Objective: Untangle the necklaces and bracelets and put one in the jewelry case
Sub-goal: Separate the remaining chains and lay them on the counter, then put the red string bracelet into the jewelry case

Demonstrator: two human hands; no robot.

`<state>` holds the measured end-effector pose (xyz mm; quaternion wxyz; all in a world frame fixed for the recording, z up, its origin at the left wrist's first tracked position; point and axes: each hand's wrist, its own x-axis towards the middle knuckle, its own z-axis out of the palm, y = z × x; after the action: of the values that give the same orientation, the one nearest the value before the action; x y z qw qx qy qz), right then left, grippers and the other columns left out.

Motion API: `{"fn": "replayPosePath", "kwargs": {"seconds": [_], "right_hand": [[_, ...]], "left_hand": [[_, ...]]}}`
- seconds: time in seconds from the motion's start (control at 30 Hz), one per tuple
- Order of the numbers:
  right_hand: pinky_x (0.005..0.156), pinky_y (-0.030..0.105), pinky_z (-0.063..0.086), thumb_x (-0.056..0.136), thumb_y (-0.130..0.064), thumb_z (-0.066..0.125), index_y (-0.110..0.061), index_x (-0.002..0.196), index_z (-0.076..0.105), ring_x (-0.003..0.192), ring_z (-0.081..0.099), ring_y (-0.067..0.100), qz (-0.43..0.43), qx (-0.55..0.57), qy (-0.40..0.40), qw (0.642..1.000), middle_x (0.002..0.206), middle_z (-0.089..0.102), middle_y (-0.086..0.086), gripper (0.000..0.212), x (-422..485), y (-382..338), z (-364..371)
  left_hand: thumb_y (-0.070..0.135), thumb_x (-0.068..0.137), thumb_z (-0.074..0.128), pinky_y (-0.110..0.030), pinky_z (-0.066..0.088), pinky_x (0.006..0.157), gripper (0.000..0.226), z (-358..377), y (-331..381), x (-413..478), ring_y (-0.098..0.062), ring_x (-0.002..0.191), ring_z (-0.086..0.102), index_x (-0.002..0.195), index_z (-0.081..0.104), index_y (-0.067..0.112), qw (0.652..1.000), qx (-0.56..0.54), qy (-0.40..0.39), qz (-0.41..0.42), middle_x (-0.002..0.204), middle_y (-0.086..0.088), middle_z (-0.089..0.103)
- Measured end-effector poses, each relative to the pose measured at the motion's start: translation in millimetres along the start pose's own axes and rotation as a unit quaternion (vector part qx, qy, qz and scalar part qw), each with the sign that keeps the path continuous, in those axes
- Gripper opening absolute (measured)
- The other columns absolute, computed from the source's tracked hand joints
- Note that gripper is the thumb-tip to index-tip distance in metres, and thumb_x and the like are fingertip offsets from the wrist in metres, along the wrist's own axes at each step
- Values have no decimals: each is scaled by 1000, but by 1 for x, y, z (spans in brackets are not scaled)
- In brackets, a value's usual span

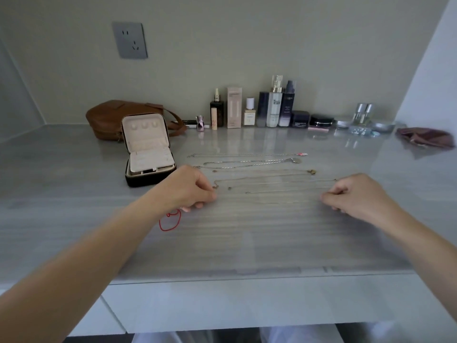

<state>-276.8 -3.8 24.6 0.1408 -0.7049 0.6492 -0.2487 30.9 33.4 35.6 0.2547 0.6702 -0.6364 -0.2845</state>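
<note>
Grey glossy vanity counter (247, 243), beige wall behind; contents listed from the hands outward.

1. Left hand (190, 188), fingers curled, thumb and forefinger pressed together on one end of a fine chain (272, 202). The chain is only faintly visible on the counter's streaked surface.
2. Right hand (356, 194), pinching in the same way on the opposite end. The chain runs straight between the two hands, low over or on the counter; which, I cannot tell.
3. Laid-out necklaces (247, 167), about five, just beyond the held chain. They lie in parallel rows, apart from one another, with no knots showing. One carries a pink pendant (303, 153), one an oval silver pendant (295, 160), one a small gold pendant (312, 172).
4. Red cord bracelet (170, 222), looped loosely, partly under the left hand on its near side.
5. Jewelry case (148, 154), lid raised, toward the counter's left side. Its pale compartments appear to hold no chain.
6. Brown leather bag (106, 117), behind the case at the back edge.
7. Skincare bottles and jars (274, 110), lined along the back edge.
8. Maroon pouch (425, 138), far right corner.
9. Wall socket (129, 40).

Status, as judged: untangling looks nearly complete, with this chain being set as the nearest row. Placing one piece in the case is not yet done.
</note>
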Motion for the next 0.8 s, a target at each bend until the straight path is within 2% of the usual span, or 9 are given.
{"fn": "replayPosePath", "kwargs": {"seconds": [0.13,0.27,0.33,0.47,0.53,0.67,0.8], "right_hand": [[65,29,49,75,-25,72,-13,53,65,57,61,21,15,-35,-32,999,59,68,6,26,6,-2,-3],[59,25,43,77,-27,72,-11,54,65,53,56,16,26,-55,-70,996,57,66,3,29,10,0,-7],[59,26,43,76,-32,74,-8,57,66,52,55,18,34,-58,-82,994,59,67,7,31,11,2,-9],[60,26,43,69,-46,77,-7,57,67,61,60,22,47,-100,-110,988,63,68,10,42,14,2,-16],[58,26,39,67,-50,76,-7,58,65,66,60,23,50,-114,-108,986,64,66,9,46,13,0,-22],[60,27,39,73,-50,71,-15,60,62,67,56,21,-12,-110,-50,993,65,62,5,38,9,-27,-19],[55,24,37,75,-44,72,-21,63,63,62,54,10,-133,-50,-103,984,64,61,-6,27,-9,-86,18]], "left_hand": [[10,78,72,-18,46,46,4,0,-1,-2,-12,49,54,76,69,10,999,22,0,34,59,-4,64],[8,76,74,-20,48,48,6,1,-3,-9,-17,54,57,78,68,9,998,32,-22,52,58,-2,66],[7,75,74,-20,48,48,8,2,-4,-14,-15,57,59,77,69,11,997,33,-36,61,60,1,67],[10,77,74,-13,42,43,6,-18,-6,-22,0,51,56,78,70,15,996,63,17,64,68,3,66],[11,79,72,-12,41,42,3,-37,-9,-27,0,51,56,80,71,13,996,63,30,55,70,-2,66],[14,83,68,-19,44,46,7,-68,-27,-35,-14,65,57,77,68,18,993,101,51,20,72,-4,66],[22,79,73,-20,46,55,11,-68,-46,-41,-6,67,56,84,64,26,993,121,3,-4,85,4,63]]}}
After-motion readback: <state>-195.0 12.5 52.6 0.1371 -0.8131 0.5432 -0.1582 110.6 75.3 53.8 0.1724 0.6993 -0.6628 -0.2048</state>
